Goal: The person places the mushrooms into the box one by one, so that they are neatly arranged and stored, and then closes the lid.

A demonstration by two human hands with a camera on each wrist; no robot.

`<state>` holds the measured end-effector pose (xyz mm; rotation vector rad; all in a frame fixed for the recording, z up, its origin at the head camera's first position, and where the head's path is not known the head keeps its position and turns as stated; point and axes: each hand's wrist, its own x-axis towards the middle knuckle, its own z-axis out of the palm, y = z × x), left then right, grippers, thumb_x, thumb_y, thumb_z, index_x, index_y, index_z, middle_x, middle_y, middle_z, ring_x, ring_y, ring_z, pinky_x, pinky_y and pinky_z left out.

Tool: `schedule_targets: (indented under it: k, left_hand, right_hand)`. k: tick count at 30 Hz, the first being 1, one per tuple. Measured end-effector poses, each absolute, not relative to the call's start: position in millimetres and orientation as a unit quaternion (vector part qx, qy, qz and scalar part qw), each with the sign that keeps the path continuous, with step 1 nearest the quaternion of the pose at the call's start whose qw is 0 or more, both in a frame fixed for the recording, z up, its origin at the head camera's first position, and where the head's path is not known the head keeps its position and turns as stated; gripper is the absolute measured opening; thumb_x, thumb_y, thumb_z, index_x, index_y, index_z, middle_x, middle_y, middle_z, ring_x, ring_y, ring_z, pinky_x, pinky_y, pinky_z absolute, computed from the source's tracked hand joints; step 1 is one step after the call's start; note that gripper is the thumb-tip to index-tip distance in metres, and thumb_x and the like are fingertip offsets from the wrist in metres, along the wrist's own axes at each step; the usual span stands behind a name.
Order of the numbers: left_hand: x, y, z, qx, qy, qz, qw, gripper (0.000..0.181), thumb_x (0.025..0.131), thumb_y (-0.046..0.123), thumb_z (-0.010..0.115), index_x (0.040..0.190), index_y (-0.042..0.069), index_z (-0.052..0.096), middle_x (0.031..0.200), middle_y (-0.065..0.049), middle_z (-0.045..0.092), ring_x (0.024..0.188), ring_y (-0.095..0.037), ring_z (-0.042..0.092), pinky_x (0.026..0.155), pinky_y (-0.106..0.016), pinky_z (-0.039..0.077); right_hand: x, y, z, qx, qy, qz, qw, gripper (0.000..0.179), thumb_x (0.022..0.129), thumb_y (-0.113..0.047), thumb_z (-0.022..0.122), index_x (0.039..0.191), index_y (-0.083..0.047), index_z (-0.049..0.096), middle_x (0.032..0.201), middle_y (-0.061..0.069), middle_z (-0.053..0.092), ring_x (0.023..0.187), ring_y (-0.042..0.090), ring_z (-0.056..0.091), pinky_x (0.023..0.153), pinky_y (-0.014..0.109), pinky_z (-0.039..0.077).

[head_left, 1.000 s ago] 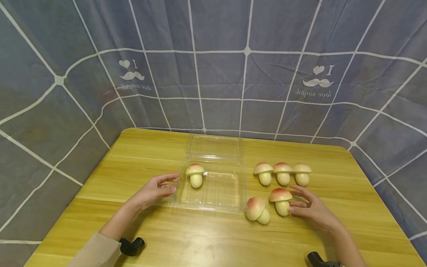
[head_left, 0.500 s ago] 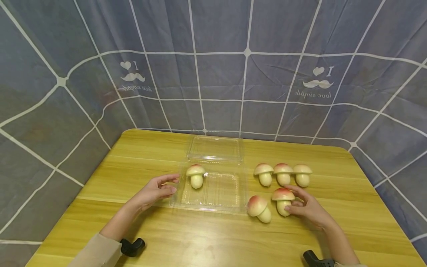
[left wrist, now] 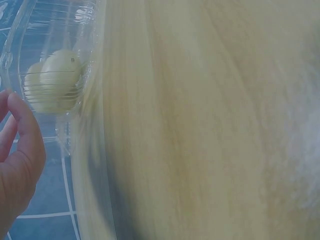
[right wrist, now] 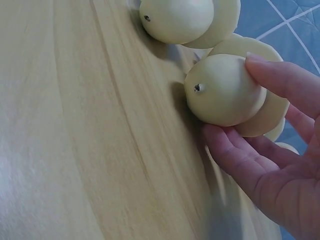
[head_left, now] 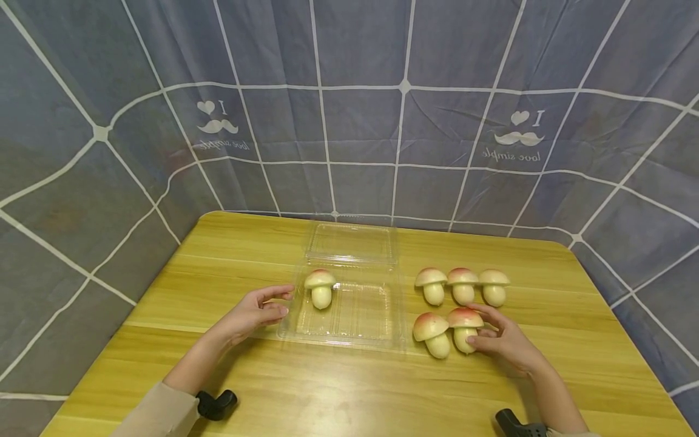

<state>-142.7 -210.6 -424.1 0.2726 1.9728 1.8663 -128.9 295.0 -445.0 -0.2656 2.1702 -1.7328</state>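
Note:
A toy mushroom (head_left: 465,340) with a red-tinged cap is pinched by my right hand (head_left: 508,343). In the right wrist view, the thumb and fingers lie on opposite sides of its pale stem (right wrist: 225,92). A second mushroom (head_left: 430,328), slightly tilted, lies at its left with the caps meeting. My left hand (head_left: 253,312) stays at the left edge of an open clear plastic box (head_left: 349,337), fingers relaxed and fingertips right at the rim. One mushroom (head_left: 321,295) lies inside the box, in its back left part; through the wall, the left wrist view shows its stem end (left wrist: 60,72).
Three more mushrooms (head_left: 463,295) lie in a row just behind the pair. The box lid (head_left: 352,240) is folded back towards the grey-blue curtain (head_left: 360,127) behind the wooden table (head_left: 327,394). Black wrist mounts (head_left: 216,404) sit under both forearms.
My right hand has closed its thumb and fingers on the front right mushroom. The front left mushroom has rolled away from the box and turned, coming up against the gripped one. The left hand has stayed put.

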Motion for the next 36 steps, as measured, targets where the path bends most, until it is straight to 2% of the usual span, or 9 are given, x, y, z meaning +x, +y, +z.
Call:
schedule_targets:
  k: [3, 5, 7, 9, 14, 23, 26, 31, 36]
  left_hand:
    - [-143, -211, -424, 0.100, 0.709, 0.667, 0.204, 0.059, 0.090, 0.004, 0.059, 0.140, -0.011, 0.030, 0.124, -0.023, 0.039, 0.090, -0.010, 0.055, 0.071, -0.020, 0.049]
    - [-143, -211, -425, 0.100, 0.709, 0.667, 0.204, 0.059, 0.090, 0.004, 0.058, 0.140, -0.011, 0.030, 0.124, -0.023, 0.039, 0.089, -0.009, 0.055, 0.071, -0.020, 0.049]
    - [-143, -211, -425, 0.099, 0.708, 0.668, 0.204, 0.059, 0.090, 0.003, 0.058, 0.140, -0.011, 0.030, 0.124, -0.023, 0.039, 0.089, -0.009, 0.055, 0.071, -0.020, 0.049]
    - [-143, -211, -426, 0.097, 0.709, 0.668, 0.204, 0.059, 0.090, 0.003, 0.058, 0.140, -0.011, 0.030, 0.124, -0.023, 0.039, 0.088, -0.008, 0.055, 0.071, -0.020, 0.049]
    - [-143, -211, -426, 0.096, 0.711, 0.667, 0.203, 0.059, 0.090, 0.004, 0.059, 0.139, -0.011, 0.030, 0.125, -0.024, 0.038, 0.090, -0.010, 0.055, 0.070, -0.019, 0.049]
    - [-144, -211, -427, 0.097, 0.713, 0.665, 0.200, 0.058, 0.090, 0.003, 0.059, 0.138, -0.012, 0.031, 0.127, -0.027, 0.038, 0.090, -0.010, 0.056, 0.070, -0.020, 0.050]
    - [-144, -211, -427, 0.096, 0.714, 0.664, 0.200, 0.058, 0.090, 0.004, 0.059, 0.138, -0.012, 0.031, 0.128, -0.028, 0.038, 0.090, -0.009, 0.056, 0.070, -0.020, 0.050]
    - [-144, -210, -426, 0.096, 0.712, 0.667, 0.200, 0.058, 0.090, 0.004, 0.059, 0.138, -0.012, 0.030, 0.128, -0.028, 0.037, 0.089, -0.007, 0.056, 0.070, -0.020, 0.050]
    - [-144, -210, -426, 0.096, 0.711, 0.668, 0.200, 0.058, 0.090, 0.004, 0.059, 0.139, -0.012, 0.030, 0.129, -0.028, 0.037, 0.089, -0.006, 0.056, 0.071, -0.020, 0.050]
  right_hand:
    - [-128, 296, -443, -0.088, 0.772, -0.606, 0.169, 0.068, 0.085, -0.004, 0.064, 0.142, 0.003, 0.027, 0.135, 0.021, 0.032, 0.094, 0.016, 0.059, 0.073, 0.030, 0.052]
    - [-128, 297, -442, -0.083, 0.772, -0.608, 0.167, 0.068, 0.085, -0.004, 0.065, 0.142, 0.002, 0.027, 0.129, 0.008, 0.043, 0.094, 0.016, 0.060, 0.074, 0.030, 0.052]
    - [-128, 298, -440, -0.084, 0.772, -0.609, 0.164, 0.067, 0.085, -0.003, 0.064, 0.142, 0.001, 0.027, 0.123, -0.001, 0.045, 0.093, 0.015, 0.060, 0.073, 0.030, 0.052]
    - [-128, 299, -439, -0.089, 0.766, -0.615, 0.161, 0.066, 0.086, -0.002, 0.063, 0.141, 0.000, 0.028, 0.124, 0.004, 0.045, 0.093, 0.014, 0.059, 0.073, 0.030, 0.052]
    - [-127, 300, -434, -0.103, 0.757, -0.627, 0.152, 0.062, 0.086, 0.001, 0.061, 0.141, -0.003, 0.033, 0.132, 0.027, 0.028, 0.091, 0.013, 0.059, 0.071, 0.029, 0.053]
    - [-131, 300, -426, -0.129, 0.740, -0.644, 0.142, 0.063, 0.085, 0.006, 0.061, 0.140, -0.001, 0.033, 0.119, 0.008, 0.040, 0.086, 0.013, 0.060, 0.071, 0.030, 0.054]
    - [-132, 298, -421, -0.120, 0.747, -0.638, 0.142, 0.064, 0.085, 0.004, 0.062, 0.141, 0.000, 0.032, 0.124, 0.014, 0.036, 0.089, 0.013, 0.059, 0.072, 0.031, 0.053]
    - [-133, 295, -414, -0.113, 0.757, -0.627, 0.148, 0.063, 0.085, 0.001, 0.062, 0.141, -0.003, 0.032, 0.136, 0.030, 0.020, 0.092, 0.013, 0.057, 0.073, 0.029, 0.052]
    - [-135, 292, -408, -0.107, 0.767, -0.614, 0.151, 0.066, 0.086, -0.001, 0.063, 0.142, -0.001, 0.029, 0.136, 0.029, 0.021, 0.095, 0.015, 0.055, 0.073, 0.030, 0.052]
